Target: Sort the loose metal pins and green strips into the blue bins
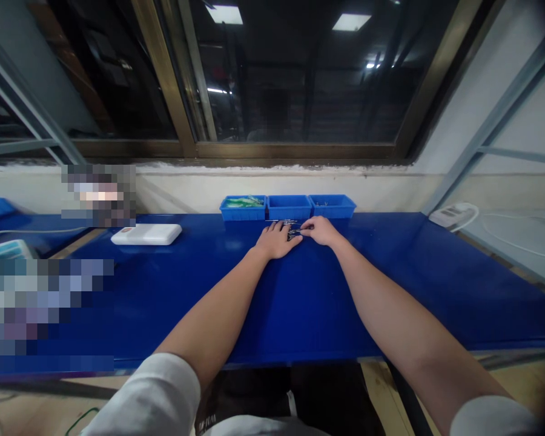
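Note:
A pile of thin, shiny metal pieces (292, 232), like screws or pins, lies on the blue tabletop in front of three blue bins. My left hand (275, 241) rests palm down at the pile's left side, fingers spread and touching its edge. At the right side of the pile, my right hand (318, 231) has thumb and forefinger pinched on a thin metal piece (298, 231). The exact kind of these pieces is too small to make out. Part of the pile is hidden under my left fingers.
Behind the pile stand a left bin (243, 212) with green-and-white contents, a middle bin (289, 211), and a right bin (331, 210) with small metal bits. A white box-like device (146, 234) lies left. A white power strip (452, 214) with a cable sits right.

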`<act>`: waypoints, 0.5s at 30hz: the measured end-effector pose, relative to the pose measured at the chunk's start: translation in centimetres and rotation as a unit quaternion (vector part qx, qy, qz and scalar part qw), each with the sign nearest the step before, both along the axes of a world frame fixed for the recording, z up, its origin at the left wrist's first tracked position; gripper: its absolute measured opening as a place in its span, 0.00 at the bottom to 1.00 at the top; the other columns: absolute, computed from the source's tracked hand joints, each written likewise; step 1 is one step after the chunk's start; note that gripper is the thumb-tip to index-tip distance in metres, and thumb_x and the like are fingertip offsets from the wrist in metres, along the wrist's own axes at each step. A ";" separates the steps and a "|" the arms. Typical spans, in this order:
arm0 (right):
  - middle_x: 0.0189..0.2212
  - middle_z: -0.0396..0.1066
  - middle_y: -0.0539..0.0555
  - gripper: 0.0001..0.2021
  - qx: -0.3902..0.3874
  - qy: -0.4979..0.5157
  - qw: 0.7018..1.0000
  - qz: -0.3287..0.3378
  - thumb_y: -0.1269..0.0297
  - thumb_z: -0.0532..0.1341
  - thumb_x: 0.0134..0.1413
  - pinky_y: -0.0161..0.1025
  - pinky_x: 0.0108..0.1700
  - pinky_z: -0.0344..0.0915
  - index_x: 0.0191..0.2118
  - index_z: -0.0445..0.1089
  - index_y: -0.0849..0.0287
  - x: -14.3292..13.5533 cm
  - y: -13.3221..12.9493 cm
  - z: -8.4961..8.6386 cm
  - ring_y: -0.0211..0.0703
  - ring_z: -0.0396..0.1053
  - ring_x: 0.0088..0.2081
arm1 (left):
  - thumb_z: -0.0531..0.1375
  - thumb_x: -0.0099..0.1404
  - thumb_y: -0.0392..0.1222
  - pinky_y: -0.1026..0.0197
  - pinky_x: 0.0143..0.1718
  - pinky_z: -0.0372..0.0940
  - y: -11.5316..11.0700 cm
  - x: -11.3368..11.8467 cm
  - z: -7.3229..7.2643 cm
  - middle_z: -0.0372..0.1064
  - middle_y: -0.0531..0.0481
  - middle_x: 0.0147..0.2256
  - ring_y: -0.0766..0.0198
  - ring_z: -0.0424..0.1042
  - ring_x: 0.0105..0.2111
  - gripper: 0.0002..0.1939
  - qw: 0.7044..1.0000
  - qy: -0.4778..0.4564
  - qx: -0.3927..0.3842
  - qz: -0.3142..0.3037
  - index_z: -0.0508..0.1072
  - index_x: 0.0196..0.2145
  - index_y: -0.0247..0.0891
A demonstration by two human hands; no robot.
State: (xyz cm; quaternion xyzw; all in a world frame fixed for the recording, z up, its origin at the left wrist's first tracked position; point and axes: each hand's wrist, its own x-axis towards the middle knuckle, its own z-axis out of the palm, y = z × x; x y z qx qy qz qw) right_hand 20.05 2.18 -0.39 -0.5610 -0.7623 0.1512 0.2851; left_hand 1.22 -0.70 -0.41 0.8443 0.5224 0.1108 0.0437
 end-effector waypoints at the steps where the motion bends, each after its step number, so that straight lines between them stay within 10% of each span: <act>1: 0.32 0.76 0.54 0.07 0.000 0.009 1.000 -0.002 0.67 0.64 0.45 0.37 0.40 0.64 0.34 0.77 0.59 -0.1 0.0 -0.1 0.42 0.70 0.34 | 0.36 0.61 0.70 0.44 0.60 0.46 0.0 0.0 0.0 0.47 0.40 0.64 0.47 0.45 0.64 0.42 1.000 0.000 -0.001 0.001 0.55 0.61 0.39; 15: 0.25 0.74 0.53 0.15 0.088 0.056 0.994 0.022 0.56 0.57 0.55 0.35 0.32 0.58 0.27 0.75 0.60 -1.2 -0.7 0.3 0.39 0.67 0.28 | 0.52 0.66 0.48 0.56 0.50 0.61 0.1 -0.2 0.6 0.70 0.44 0.46 0.57 0.68 0.48 0.17 0.981 -0.129 0.136 -0.056 0.70 0.48 0.39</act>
